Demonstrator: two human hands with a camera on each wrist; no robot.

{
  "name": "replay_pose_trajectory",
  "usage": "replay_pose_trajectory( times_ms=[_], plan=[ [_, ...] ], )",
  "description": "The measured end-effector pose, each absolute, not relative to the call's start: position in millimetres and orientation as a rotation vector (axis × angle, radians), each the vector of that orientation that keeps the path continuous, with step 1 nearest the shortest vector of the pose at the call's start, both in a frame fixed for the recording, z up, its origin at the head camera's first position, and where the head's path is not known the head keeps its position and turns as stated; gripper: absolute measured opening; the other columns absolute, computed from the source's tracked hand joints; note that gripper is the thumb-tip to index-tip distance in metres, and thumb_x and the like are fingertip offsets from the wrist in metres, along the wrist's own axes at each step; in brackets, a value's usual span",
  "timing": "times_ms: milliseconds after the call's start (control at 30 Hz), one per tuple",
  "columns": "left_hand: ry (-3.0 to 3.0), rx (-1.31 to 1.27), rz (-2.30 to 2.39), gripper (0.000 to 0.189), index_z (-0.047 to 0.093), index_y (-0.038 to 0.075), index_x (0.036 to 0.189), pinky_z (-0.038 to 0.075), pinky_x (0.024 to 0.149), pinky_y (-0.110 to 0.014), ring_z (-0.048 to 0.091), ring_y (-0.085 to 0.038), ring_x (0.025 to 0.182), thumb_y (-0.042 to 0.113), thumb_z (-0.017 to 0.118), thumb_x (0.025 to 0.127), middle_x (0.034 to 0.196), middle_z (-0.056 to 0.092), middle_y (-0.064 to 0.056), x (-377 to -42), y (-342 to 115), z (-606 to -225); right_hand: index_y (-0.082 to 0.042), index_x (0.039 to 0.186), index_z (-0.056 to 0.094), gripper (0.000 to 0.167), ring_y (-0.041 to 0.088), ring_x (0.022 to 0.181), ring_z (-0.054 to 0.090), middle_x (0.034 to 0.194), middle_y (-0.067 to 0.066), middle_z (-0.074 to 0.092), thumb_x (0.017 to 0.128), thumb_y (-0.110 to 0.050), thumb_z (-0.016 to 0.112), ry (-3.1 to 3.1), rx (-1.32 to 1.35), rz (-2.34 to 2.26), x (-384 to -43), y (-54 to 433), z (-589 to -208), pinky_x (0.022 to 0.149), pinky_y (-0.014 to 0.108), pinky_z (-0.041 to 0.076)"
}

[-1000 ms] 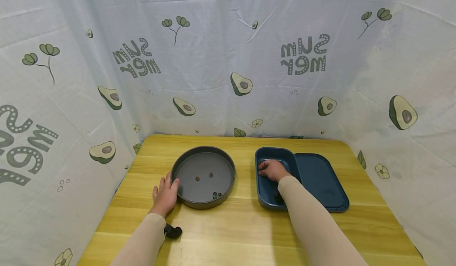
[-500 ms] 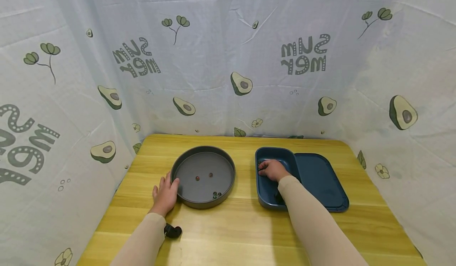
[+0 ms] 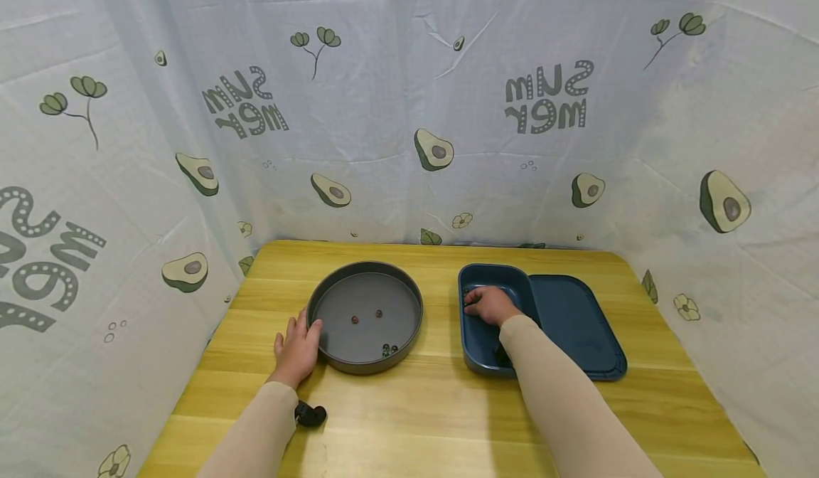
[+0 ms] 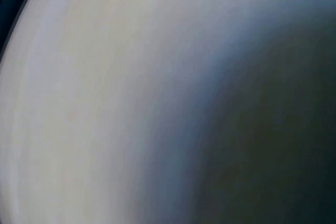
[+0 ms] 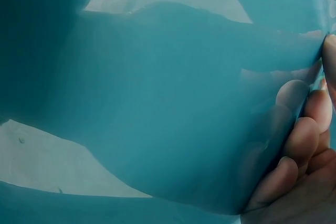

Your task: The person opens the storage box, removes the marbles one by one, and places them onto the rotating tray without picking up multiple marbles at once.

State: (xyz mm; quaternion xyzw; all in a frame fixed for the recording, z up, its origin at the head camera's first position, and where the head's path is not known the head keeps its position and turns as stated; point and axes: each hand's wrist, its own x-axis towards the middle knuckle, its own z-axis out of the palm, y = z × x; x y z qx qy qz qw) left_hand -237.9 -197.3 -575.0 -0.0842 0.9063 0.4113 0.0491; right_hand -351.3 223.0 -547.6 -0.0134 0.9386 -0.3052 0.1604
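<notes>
The deep dark-blue rounded-rectangular box (image 3: 478, 343) in front of your right hand (image 3: 491, 306) has its long axis running from the desk's far edge toward you. The matching dark-blue flat lid (image 3: 572, 321), with rounded corners and a raised border, points the same way along the box's right wall, its long side roughly following the desk's right edge. The grey round pan (image 3: 365, 293) to the left, matte and low-walled, has no long axis. The desk (image 3: 409, 421) has a yellow wood-grain top.

A small dark-green bead (image 3: 466, 291) sits at the box's left wall, by your right fingertips; it is too small to show which way it faces. In the pan, two reddish-brown beads (image 3: 355, 320) lie near the middle and a few glossy dark-green beads (image 3: 386, 351) gather by the near-right wall.

Your right arm, in its beige sleeve (image 3: 559, 392), reaches over the box's near-right corner, hand dipped inside. Its fingers are bent and bunched at the left wall; you cannot tell whether the tips pinch a bead. Your left hand (image 3: 297, 350) lies at the pan's left side, fingers spread and pointing toward the desk's far edge, thumb against the pan wall.
</notes>
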Motion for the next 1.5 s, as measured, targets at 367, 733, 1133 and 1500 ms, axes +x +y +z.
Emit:
replay_pose_trajectory(
  times_ms=[367,733,1133,1500],
  plan=[
    [2.747,-0.262,1.250,0.078,0.007,0.008,0.171,-0.020,0.125,-0.065,-0.004,-0.043,0.164,0.054,0.022,0.110,0.176,0.008,-0.024,-239.8,-198.6,-576.5,-0.005,0.119,0.077,0.023,0.033,0.118,0.062,0.133,0.018,0.070,0.098,-0.014,0.074,2.668,-0.021,-0.893,-348.7,222.4,-544.9,0.108,0.052,0.050],
    [2.742,-0.264,1.250,0.076,0.007,0.008,0.171,-0.020,0.125,-0.065,-0.005,-0.043,0.164,0.053,0.022,0.111,0.176,0.007,-0.024,-239.4,-198.0,-575.0,-0.005,0.118,0.077,0.022,0.034,0.118,0.062,0.132,0.018,0.070,0.098,-0.014,0.074,2.675,-0.026,-0.898,-348.6,222.6,-546.3,0.108,0.053,0.050],
    [2.741,-0.263,1.255,0.075,0.008,0.008,0.171,-0.020,0.125,-0.065,-0.005,-0.044,0.164,0.051,0.023,0.111,0.176,0.008,-0.025,-239.1,-197.5,-573.8,-0.004,0.117,0.077,0.022,0.035,0.118,0.063,0.130,0.018,0.071,0.097,-0.012,0.075,2.694,-0.057,-0.898,-350.1,223.9,-549.6,0.108,0.054,0.050],
    [2.791,-0.260,1.281,0.073,0.016,0.003,0.169,-0.014,0.124,-0.068,0.002,-0.049,0.162,0.049,0.028,0.113,0.173,0.015,-0.029,-233.9,-194.1,-571.4,-0.004,0.118,0.078,0.023,0.036,0.122,0.063,0.133,0.019,0.071,0.097,-0.013,0.075,2.691,-0.041,-0.911,-348.3,223.4,-548.9,0.109,0.054,0.050]
  ],
)
